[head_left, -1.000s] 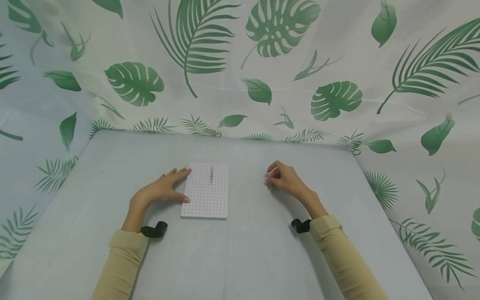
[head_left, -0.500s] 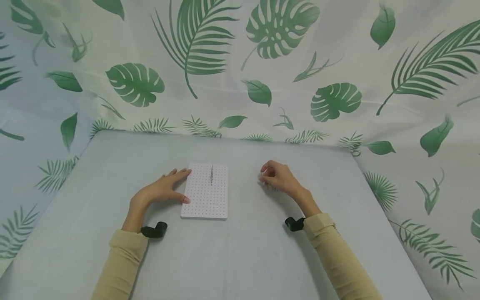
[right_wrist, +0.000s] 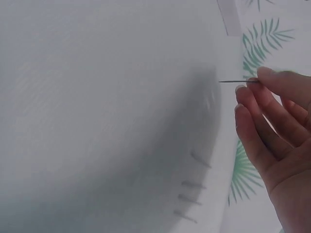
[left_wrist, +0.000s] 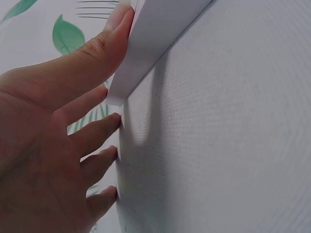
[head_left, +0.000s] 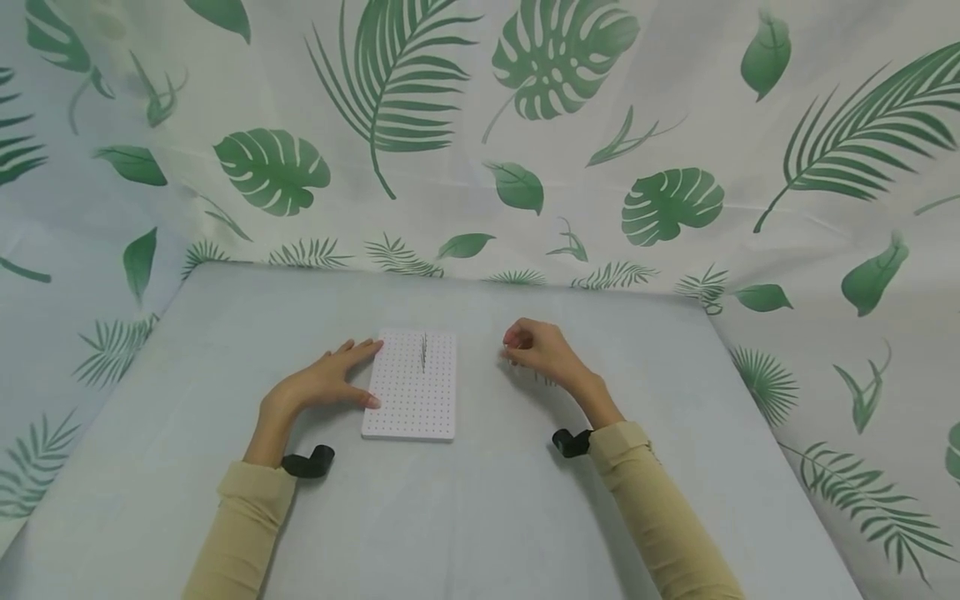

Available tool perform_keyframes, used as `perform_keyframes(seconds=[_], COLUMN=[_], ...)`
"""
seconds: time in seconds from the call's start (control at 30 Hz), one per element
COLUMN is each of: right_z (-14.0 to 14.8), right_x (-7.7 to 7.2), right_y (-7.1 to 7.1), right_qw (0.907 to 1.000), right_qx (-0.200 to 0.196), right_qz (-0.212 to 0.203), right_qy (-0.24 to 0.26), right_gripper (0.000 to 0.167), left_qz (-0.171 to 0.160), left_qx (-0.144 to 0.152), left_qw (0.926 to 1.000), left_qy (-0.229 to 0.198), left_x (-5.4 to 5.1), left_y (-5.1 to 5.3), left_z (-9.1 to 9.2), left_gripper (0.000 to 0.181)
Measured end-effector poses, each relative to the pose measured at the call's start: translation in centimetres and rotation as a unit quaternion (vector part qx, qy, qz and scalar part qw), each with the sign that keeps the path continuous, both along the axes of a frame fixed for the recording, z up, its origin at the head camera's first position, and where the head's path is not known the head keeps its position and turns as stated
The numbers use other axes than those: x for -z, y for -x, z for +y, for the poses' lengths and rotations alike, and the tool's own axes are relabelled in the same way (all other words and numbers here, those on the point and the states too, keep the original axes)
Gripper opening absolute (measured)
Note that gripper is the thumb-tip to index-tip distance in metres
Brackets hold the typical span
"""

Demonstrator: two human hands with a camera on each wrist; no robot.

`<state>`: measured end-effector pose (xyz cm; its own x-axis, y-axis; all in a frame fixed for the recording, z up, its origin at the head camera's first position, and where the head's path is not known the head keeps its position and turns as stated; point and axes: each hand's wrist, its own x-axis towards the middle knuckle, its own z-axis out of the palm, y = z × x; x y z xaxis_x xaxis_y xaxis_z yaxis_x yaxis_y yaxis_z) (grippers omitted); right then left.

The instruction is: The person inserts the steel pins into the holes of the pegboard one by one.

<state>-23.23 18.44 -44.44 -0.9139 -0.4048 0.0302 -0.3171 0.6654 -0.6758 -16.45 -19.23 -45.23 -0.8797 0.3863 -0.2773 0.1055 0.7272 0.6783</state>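
Observation:
A white board with a grid of small holes [head_left: 412,408] lies flat on the table. Several thin dark nails [head_left: 423,352] stand upright in a row in its upper part. My left hand [head_left: 322,379] has its fingers spread, thumb and index finger touching the board's left edge; the left wrist view shows the thumb against the board's side [left_wrist: 150,41]. To the right of the board, my right hand [head_left: 546,348] pinches a thin metal nail [right_wrist: 233,81] between thumb and index finger, above the table. Several loose nails [right_wrist: 193,185] lie on the table below that hand.
The pale table [head_left: 465,525] runs back to a leaf-printed cloth backdrop [head_left: 570,167], which also closes off both sides. A black wrist camera [head_left: 309,461] sits on the left forearm, another black camera [head_left: 572,443] on the right.
My right hand has moved left, away from the loose nails and closer to the board, with the nail in its fingers. The left hand and the board have stayed in place.

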Motion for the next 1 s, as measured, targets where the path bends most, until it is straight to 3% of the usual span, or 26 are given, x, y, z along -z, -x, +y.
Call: perform_keyframes(seconds=[0.83, 1.0], right_z=[-4.5, -5.3], right_x=[-0.8, -1.0], right_y=[0.6, 0.8], right_qw=[0.9963, 0.9966], right_qx=[-0.033, -0.036], right_qz=[-0.051, -0.04], right_qy=[0.062, 0.063], right_gripper=[0.01, 0.009], left_qz=[0.005, 0.007], left_qx=[-0.001, 0.002], left_qw=[1.0, 1.0], left_qy=[0.003, 0.001], left_x=[0.5, 0.2], left_y=[0.1, 0.1], left_z=[0.1, 0.0], left_gripper=[0.1, 0.1])
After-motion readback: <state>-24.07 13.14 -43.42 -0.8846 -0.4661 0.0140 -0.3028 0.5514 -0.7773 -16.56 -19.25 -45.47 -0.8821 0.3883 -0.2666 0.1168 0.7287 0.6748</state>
